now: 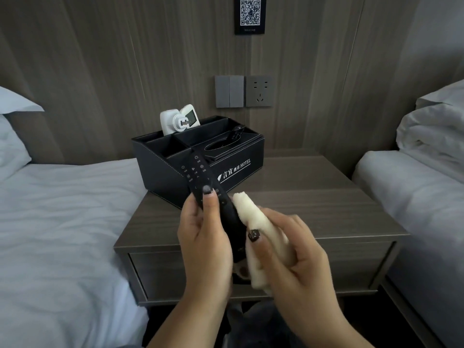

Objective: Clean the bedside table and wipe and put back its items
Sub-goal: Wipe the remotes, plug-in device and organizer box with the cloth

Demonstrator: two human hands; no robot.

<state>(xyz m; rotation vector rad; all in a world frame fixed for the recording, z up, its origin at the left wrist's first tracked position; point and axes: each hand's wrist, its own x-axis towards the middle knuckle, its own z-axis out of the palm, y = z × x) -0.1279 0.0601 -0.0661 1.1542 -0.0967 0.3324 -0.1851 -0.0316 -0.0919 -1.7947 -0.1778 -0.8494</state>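
A: Left hand [203, 237]?
B: Centre frame, fingers curled round black remote [213, 197], thumb on its buttons, remote tilted toward upper left.
A: Right hand [291, 257]?
B: Grips cream cloth [253, 222] against the remote's right edge, above the desk [313, 197].

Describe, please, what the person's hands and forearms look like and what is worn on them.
Both forearms are bare, with no sleeves, watch or rings showing. The left hand and right hand have dark-painted nails; the right thumbnail carries a small pale mark.
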